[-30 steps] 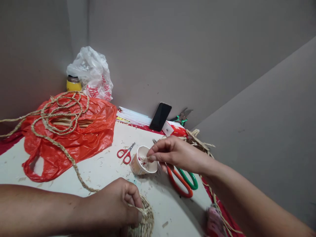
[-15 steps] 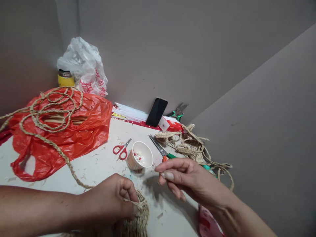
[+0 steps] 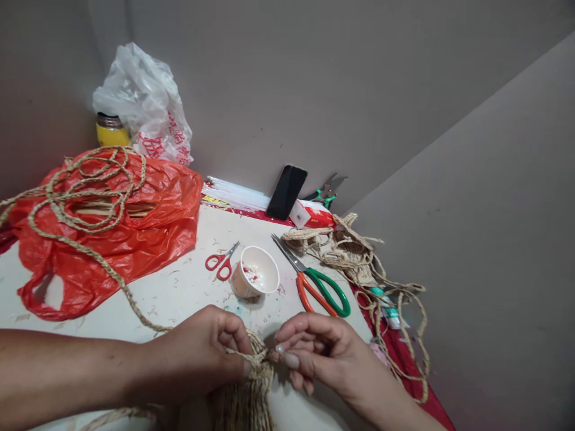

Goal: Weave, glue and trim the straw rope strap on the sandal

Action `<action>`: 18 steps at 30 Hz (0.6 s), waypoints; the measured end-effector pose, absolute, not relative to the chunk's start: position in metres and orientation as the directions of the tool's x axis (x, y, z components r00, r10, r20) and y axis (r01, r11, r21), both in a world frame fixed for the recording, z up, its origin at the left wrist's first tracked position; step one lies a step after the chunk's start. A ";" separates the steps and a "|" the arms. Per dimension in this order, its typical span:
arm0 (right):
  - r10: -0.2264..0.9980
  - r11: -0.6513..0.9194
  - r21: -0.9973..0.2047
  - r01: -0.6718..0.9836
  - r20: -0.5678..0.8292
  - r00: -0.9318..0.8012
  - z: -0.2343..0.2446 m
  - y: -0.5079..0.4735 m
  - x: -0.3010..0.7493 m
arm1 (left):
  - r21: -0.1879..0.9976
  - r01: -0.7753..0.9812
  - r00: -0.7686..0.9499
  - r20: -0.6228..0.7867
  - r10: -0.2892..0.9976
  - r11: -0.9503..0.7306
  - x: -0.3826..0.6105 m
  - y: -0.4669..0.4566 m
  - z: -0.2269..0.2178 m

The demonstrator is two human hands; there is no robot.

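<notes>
My left hand [image 3: 211, 347] pinches the top edge of a woven straw-rope piece [image 3: 247, 395], whose ribbed rows hang toward me. Close beside it, my right hand [image 3: 318, 353] has thumb and fingers closed on a small white bead [image 3: 280, 349]. Whether a needle or thread is also in those fingers is too small to tell. A braided straw rope [image 3: 121, 287] runs from the upper left down to behind my left wrist. Beyond both hands stands a paper cup [image 3: 240, 284] with white and red beads [image 3: 257, 276] in it.
Small red-handled scissors [image 3: 220, 263] lie left of the cup, large green-and-orange-handled scissors [image 3: 317, 287] to its right. A red plastic bag [image 3: 166, 221] covers the table's left side. A phone [image 3: 287, 191] leans on the wall; tangled straw pieces [image 3: 350, 257] lie right.
My right hand has moved down and left to the woven piece, uncovering the large scissors' handles. The bead now shows between its fingers. My left hand keeps its hold.
</notes>
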State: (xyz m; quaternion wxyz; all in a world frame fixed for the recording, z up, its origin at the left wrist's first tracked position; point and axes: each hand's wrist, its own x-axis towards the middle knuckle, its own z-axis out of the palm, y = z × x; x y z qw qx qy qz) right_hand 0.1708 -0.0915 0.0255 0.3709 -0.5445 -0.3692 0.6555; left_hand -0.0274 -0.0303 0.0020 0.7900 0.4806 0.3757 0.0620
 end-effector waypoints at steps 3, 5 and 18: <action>0.911 -0.406 -0.914 0.021 -0.407 -0.070 0.028 -0.099 0.169 | 0.808 0.266 0.707 -0.534 0.463 0.526 -0.028 -0.031 0.001; 0.930 -0.359 -0.926 0.114 -0.365 -0.038 0.029 -0.105 0.167 | 0.808 0.265 0.716 -0.530 0.454 0.526 -0.028 -0.031 0.001; 0.945 -0.308 -0.898 0.313 -0.327 -0.008 0.024 -0.111 0.152 | 0.830 0.253 0.742 -0.497 0.450 0.498 -0.031 -0.033 -0.004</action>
